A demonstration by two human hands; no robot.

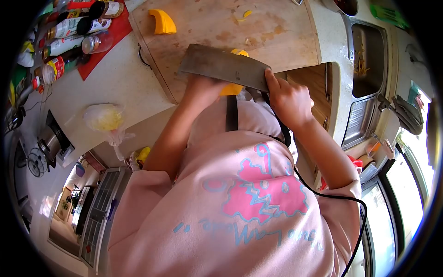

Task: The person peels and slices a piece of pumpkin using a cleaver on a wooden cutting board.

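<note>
A broad cleaver with a dull grey blade is in my right hand, whose fingers wrap its handle end and rest against the blade's near corner. Behind the blade, a piece of orange pumpkin shows above and below the metal, close to my body at the board's near edge. My left hand grips this pumpkin piece from the left, its fingertips mostly covered by the blade. On the wooden cutting board, a curved pumpkin wedge lies at the upper left, with small orange scraps farther right.
Bottles and jars crowd the counter at left, by a red mat. A knotted plastic bag with yellowish contents sits at the counter's edge. At right is a metal sink with scraps inside. A black cable hangs across my right side.
</note>
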